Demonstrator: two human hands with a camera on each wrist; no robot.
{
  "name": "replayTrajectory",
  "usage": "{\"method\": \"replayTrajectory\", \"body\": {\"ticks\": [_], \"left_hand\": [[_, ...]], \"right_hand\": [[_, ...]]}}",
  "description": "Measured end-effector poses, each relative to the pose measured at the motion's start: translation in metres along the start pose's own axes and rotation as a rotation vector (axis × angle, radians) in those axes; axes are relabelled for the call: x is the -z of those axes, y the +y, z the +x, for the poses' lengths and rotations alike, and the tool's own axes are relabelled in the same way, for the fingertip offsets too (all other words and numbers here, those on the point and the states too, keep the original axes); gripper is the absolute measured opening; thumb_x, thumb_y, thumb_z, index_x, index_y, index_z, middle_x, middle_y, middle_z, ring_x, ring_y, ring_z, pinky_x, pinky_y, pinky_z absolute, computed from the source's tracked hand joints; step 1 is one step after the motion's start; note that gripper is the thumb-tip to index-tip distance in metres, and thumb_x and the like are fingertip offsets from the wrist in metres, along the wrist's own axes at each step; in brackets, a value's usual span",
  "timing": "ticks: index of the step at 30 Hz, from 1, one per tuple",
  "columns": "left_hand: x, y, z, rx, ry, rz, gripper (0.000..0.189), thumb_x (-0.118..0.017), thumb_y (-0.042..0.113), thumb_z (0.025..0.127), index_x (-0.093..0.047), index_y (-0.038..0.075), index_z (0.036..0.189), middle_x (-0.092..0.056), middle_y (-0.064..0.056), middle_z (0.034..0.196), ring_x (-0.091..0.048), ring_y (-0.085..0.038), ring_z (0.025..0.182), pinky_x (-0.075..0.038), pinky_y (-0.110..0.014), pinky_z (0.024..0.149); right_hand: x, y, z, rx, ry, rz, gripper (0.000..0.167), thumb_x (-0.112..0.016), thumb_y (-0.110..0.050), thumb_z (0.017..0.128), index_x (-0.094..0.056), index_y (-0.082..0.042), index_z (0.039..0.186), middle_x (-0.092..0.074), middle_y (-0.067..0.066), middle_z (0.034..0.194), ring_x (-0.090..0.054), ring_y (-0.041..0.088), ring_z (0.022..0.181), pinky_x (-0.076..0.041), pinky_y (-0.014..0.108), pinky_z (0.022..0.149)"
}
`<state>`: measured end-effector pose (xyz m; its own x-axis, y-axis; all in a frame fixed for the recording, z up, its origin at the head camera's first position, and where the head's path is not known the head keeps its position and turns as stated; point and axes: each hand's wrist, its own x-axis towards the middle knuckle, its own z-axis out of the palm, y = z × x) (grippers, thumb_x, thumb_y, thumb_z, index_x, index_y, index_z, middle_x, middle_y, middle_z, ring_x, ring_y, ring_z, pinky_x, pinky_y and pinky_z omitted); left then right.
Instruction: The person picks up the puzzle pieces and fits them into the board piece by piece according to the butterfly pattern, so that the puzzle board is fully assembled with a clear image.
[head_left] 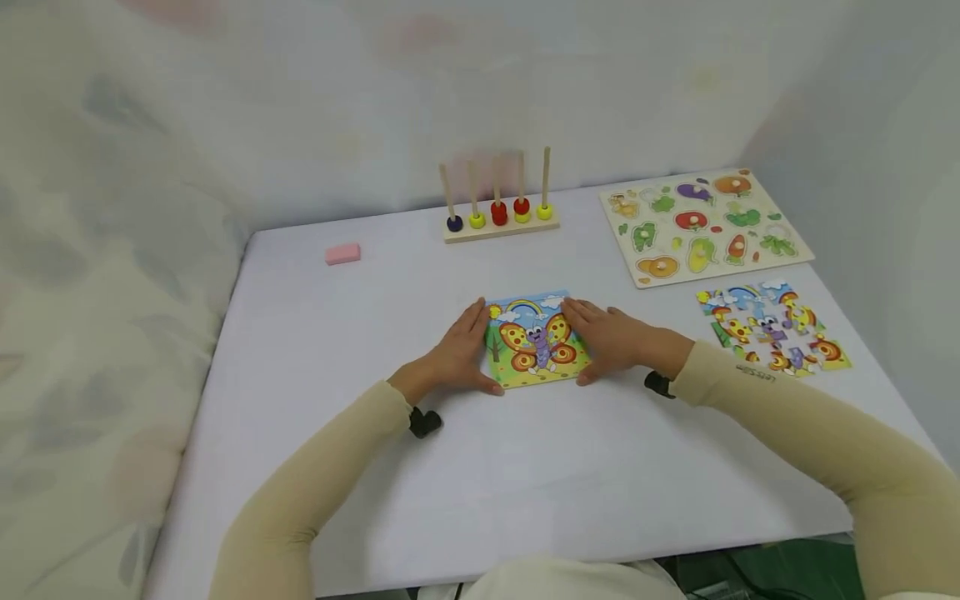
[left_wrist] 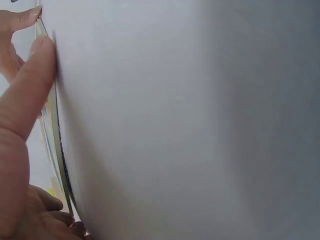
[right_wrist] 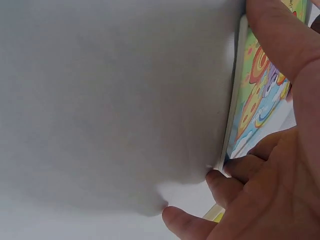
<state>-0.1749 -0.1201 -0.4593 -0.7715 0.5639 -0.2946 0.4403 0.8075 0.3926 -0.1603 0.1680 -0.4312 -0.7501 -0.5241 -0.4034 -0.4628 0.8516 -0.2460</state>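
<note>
A square butterfly puzzle board (head_left: 537, 337) with a pale rim lies flat at the middle of the white table. My left hand (head_left: 457, 350) holds its left side, fingers at the far corner and thumb at the near corner. On the opposite side my right hand (head_left: 611, 337) holds it the same way. In the right wrist view the right thumb (right_wrist: 282, 37) touches one corner of the board, and bent fingertips (right_wrist: 240, 167) meet the other corner. The left thumb (left_wrist: 30, 85) lies along the board's edge in the left wrist view.
Loose jigsaw pieces (head_left: 776, 329) with a matching butterfly picture lie to the right. Behind them is a wooden vegetable peg puzzle (head_left: 720, 237). A bead stacker (head_left: 498, 229) with upright rods stands at the back, and a pink block (head_left: 342, 254) lies at the back left.
</note>
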Motion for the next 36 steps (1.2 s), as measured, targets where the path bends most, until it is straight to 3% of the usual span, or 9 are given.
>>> {"method": "replayTrajectory", "body": {"ticks": [4,7,12,15,19,26,36], "left_hand": [[0.000,-0.003,-0.010,0.018,0.005,-0.012,0.140,-0.082,0.063,0.061,0.004,0.003,0.154,0.011,-0.012,0.162,0.008,-0.027,0.150,-0.005,-0.041,0.122],[0.001,-0.003,-0.016,0.019,0.013,-0.025,0.140,-0.082,0.062,0.061,0.003,0.002,0.153,0.011,-0.012,0.162,0.008,-0.028,0.150,-0.005,-0.042,0.122],[0.003,0.002,-0.022,0.020,0.005,-0.041,0.139,-0.083,0.060,0.061,0.004,0.001,0.153,0.011,-0.013,0.162,0.008,-0.029,0.150,-0.004,-0.044,0.122],[0.004,0.006,-0.024,0.022,0.003,-0.052,0.139,-0.083,0.060,0.061,0.004,0.002,0.153,0.011,-0.013,0.162,0.009,-0.029,0.150,-0.004,-0.044,0.122],[0.004,0.010,-0.025,0.019,0.004,-0.070,0.139,-0.084,0.058,0.061,0.004,0.002,0.154,0.012,-0.012,0.162,0.010,-0.028,0.150,-0.003,-0.044,0.122],[-0.001,0.018,-0.024,-0.011,0.010,-0.086,0.139,-0.083,0.059,0.061,0.004,0.002,0.154,0.012,-0.012,0.162,0.010,-0.027,0.150,-0.003,-0.044,0.122],[-0.005,0.030,-0.019,-0.016,0.006,-0.073,0.139,-0.083,0.060,0.060,0.001,0.002,0.154,0.010,-0.011,0.162,0.008,-0.027,0.150,-0.003,-0.044,0.122]], "right_hand": [[0.011,0.000,-0.007,0.013,0.013,0.057,0.118,-0.073,-0.056,0.077,0.000,-0.004,0.154,-0.002,0.014,0.162,-0.007,0.033,0.149,-0.019,0.060,0.115],[0.027,0.014,-0.024,-0.015,0.091,0.103,0.106,-0.069,-0.051,0.084,-0.004,-0.006,0.155,-0.005,0.016,0.162,-0.009,0.036,0.149,-0.020,0.056,0.116],[0.049,0.068,-0.062,-0.182,0.206,0.129,0.076,-0.067,-0.036,0.088,-0.033,-0.004,0.149,-0.030,0.027,0.151,-0.030,0.046,0.138,-0.032,0.062,0.107],[0.049,0.106,-0.077,-0.297,0.202,0.105,0.061,-0.067,-0.031,0.089,-0.049,0.003,0.135,-0.048,0.031,0.135,-0.046,0.048,0.122,-0.040,0.062,0.097],[0.039,0.140,-0.088,-0.383,0.155,0.121,0.059,-0.068,-0.032,0.087,-0.052,0.009,0.128,-0.055,0.033,0.125,-0.054,0.047,0.110,-0.044,0.061,0.090],[0.020,0.154,-0.101,-0.427,0.181,0.179,0.050,-0.072,-0.030,0.085,-0.058,0.008,0.114,-0.060,0.029,0.108,-0.056,0.038,0.090,-0.047,0.055,0.077],[0.011,0.165,-0.113,-0.435,0.185,0.187,0.051,-0.072,-0.029,0.085,-0.051,0.010,0.110,-0.042,0.034,0.113,-0.043,0.047,0.099,-0.042,0.059,0.081]]}}
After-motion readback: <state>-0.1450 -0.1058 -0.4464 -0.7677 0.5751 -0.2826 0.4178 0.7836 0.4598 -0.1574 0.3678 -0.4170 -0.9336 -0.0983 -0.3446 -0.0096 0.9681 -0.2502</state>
